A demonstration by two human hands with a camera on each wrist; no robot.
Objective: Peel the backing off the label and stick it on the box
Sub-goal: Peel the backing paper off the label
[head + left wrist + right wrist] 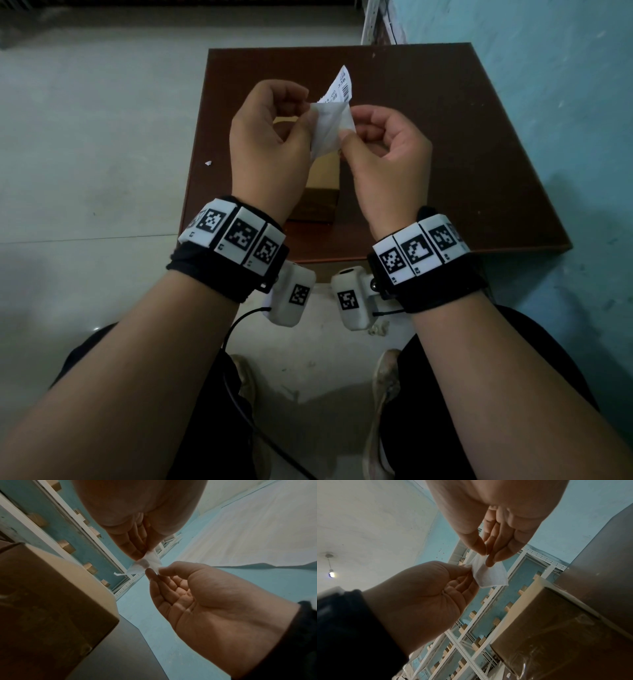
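Note:
A printed label with a barcode curls up and away from its plain white backing, held in the air above a cardboard box. My left hand pinches the sheet at its upper left corner, where the label starts. My right hand pinches the backing's right edge with thumb and forefinger. The left wrist view has the left hand and the right hand meeting on the crumpled paper, with the box beside them. In the right wrist view the backing hangs between the right hand and the left hand.
The box stands on a small brown table. A teal wall is close on the right and a pale floor with a paper scrap on the left. White shelving with small boxes lines the wall.

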